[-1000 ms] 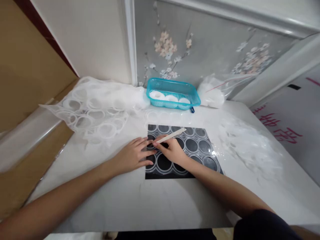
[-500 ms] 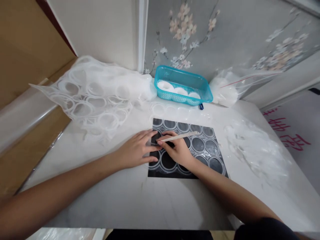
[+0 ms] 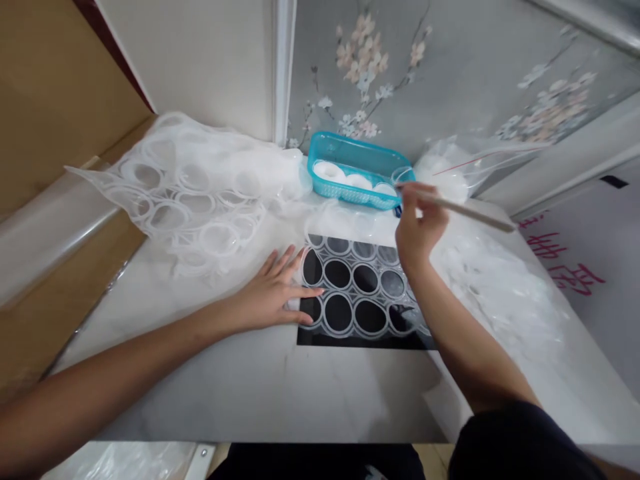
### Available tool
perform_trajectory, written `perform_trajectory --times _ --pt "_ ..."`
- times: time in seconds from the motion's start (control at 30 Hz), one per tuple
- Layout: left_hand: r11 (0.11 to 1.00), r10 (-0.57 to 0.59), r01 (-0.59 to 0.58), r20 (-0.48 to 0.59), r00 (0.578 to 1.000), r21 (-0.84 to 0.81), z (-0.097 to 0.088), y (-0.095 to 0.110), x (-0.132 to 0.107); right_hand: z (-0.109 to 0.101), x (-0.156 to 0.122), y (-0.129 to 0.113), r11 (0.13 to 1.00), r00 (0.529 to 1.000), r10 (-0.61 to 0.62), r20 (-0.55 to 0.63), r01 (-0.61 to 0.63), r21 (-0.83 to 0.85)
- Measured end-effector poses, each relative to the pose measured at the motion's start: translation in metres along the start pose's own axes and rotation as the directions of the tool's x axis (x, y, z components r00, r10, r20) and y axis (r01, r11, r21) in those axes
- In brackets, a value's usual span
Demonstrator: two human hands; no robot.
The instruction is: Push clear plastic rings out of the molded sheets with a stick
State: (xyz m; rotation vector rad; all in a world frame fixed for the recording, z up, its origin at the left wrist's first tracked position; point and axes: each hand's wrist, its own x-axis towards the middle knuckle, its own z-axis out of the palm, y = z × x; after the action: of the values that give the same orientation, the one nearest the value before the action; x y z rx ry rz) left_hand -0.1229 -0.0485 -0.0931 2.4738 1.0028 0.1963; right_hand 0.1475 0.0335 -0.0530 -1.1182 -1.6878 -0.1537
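Note:
My left hand [image 3: 274, 293] lies flat with spread fingers on the left edge of a clear sheet with round cut-outs [image 3: 353, 298]. That sheet rests on a black board [image 3: 367, 341]. My right hand [image 3: 421, 220] is raised beside the right end of a blue plastic basket [image 3: 360, 141], closed around a thin pale stick-like tool [image 3: 475, 215] that slants out to the right. A faint clear round piece [image 3: 403, 175] shows by its fingertips; whether they hold it I cannot tell. White round pieces [image 3: 357, 182] sit in the basket.
Cut plastic sheets full of round holes [image 3: 195, 193] are heaped at the left. Crumpled clear film [image 3: 505, 287] lies at the right. A zip bag with white contents [image 3: 445, 167] leans behind my right hand. Faint clear discs [image 3: 345, 219] lie before the basket.
My right hand has moved from the sheet up and right to the basket, with the pale tool still in it. Dark openings show where it was. My left hand stays nearly in place.

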Motion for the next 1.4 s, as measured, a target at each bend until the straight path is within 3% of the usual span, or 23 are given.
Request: perform_trajectory --times 0.07,0.1,0.17,0.23,0.3,0.4,0.6,0.73,0.9,0.97,1.07,1.13,1.17,1.23,1.27,1.3,1.33,1.37,1.4 --pt "0.998 0.045 -0.038 -0.123 0.991 0.056 0.006 0.0 0.001 -0.013 -0.02 -0.013 1.0 0.982 -0.007 0.186 0.003 0.024" --pt "0.994 0.069 -0.052 -0.198 0.978 0.092 0.009 0.0 0.001 -0.018 -0.035 -0.022 0.997 0.941 0.02 0.339 -0.043 0.062" --pt "0.984 0.127 -0.075 -0.34 0.932 0.161 0.013 0.003 0.002 -0.026 -0.068 -0.039 0.975 0.855 0.103 0.508 -0.188 0.118" --pt "0.967 0.202 -0.108 -0.439 0.876 0.23 0.014 0.008 0.002 -0.028 -0.091 -0.049 0.934 0.793 0.178 0.583 -0.322 0.153" --pt "0.945 0.273 -0.137 -0.482 0.833 0.298 0.014 0.013 0.001 -0.026 -0.102 -0.05 0.892 0.766 0.235 0.599 -0.415 0.18" --pt "0.908 0.356 -0.207 -0.414 0.838 0.363 0.014 0.019 -0.001 -0.023 -0.102 -0.046 0.851 0.753 0.28 0.595 -0.481 0.209" --pt "0.854 0.443 -0.391 -0.087 0.892 0.344 0.023 0.015 -0.003 -0.024 -0.102 -0.045 0.842 0.767 0.278 0.578 -0.484 0.237" --pt "0.859 0.438 -0.41 -0.027 0.898 0.306 0.026 0.014 -0.002 -0.024 -0.103 -0.045 0.847 0.771 0.271 0.576 -0.475 0.238" --pt "0.873 0.418 -0.401 0.001 0.909 0.279 0.026 0.013 -0.002 -0.025 -0.102 -0.043 0.9 0.788 0.223 0.574 -0.393 0.19" --pt "0.875 0.418 -0.405 0.007 0.908 0.266 0.025 0.013 -0.001 -0.027 -0.107 -0.048 0.943 0.806 0.18 0.564 -0.304 0.134" --pt "0.884 0.403 -0.394 0.016 0.915 0.252 0.023 0.015 -0.001 -0.028 -0.117 -0.056 0.999 0.82 -0.035 0.571 0.026 0.024" --pt "0.894 0.385 -0.381 0.032 0.922 0.237 0.021 0.017 0.0 -0.027 -0.113 -0.055 0.97 0.783 -0.183 0.595 0.243 -0.022" --pt "0.9 0.377 -0.376 0.041 0.925 0.222 0.02 0.018 -0.001 -0.026 -0.107 -0.049 0.954 0.771 -0.215 0.6 0.296 -0.039" --pt "0.914 0.357 -0.362 0.06 0.932 0.184 0.019 0.018 -0.001 -0.029 -0.084 -0.027 0.959 0.83 -0.166 0.532 0.262 -0.11" --pt "0.921 0.345 -0.351 0.063 0.936 0.169 0.018 0.018 -0.002 -0.033 -0.071 -0.013 0.969 0.899 -0.094 0.429 0.181 -0.166" --pt "0.927 0.335 -0.34 0.061 0.94 0.159 0.018 0.017 -0.003 -0.039 -0.06 0.001 0.971 0.973 0.027 0.228 0.029 -0.238" --pt "0.93 0.328 -0.333 0.055 0.943 0.154 0.018 0.016 -0.003 -0.047 -0.052 0.013 0.952 0.986 0.163 0.045 -0.145 -0.271" --pt "0.929 0.333 -0.335 0.042 0.942 0.154 0.018 0.015 -0.004 -0.056 -0.048 0.022 0.924 0.961 0.269 -0.065 -0.276 -0.263" --pt "0.925 0.347 -0.346 0.02 0.938 0.158 0.018 0.013 -0.004 -0.065 -0.05 0.026 0.913 0.945 0.323 -0.059 -0.327 -0.245"
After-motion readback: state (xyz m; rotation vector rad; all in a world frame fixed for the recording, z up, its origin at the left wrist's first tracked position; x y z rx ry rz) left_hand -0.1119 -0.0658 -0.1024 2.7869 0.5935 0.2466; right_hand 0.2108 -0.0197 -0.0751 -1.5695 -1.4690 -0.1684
